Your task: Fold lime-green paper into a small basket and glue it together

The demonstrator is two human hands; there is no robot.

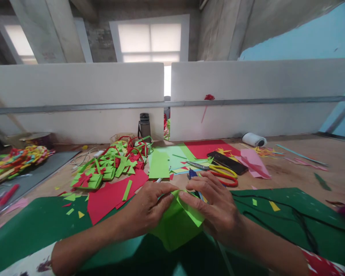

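Between my two hands hangs a piece of light green paper (176,226), with its top edge bent over into a fold. My left hand (149,203) pinches the paper's upper left side between thumb and fingers. On the fold's right part, the thumb of my right hand (218,203) presses down, and its fingers curl behind. Just beyond the right hand lie scissors (222,174) with yellow and red handles. A dark blue-tipped tool (192,174) shows partly behind that hand. Red paper sheets (109,197) lie near the left hand, a green strip (127,190) on top.
A heap of green and red paper pieces (115,159) sits at the left. Behind it stands a grey bottle (144,124). A black phone (228,163) and pink paper (254,163) lie right of centre. Black cable (276,201) crosses the green mat (40,226). White panels (247,82) rise behind.
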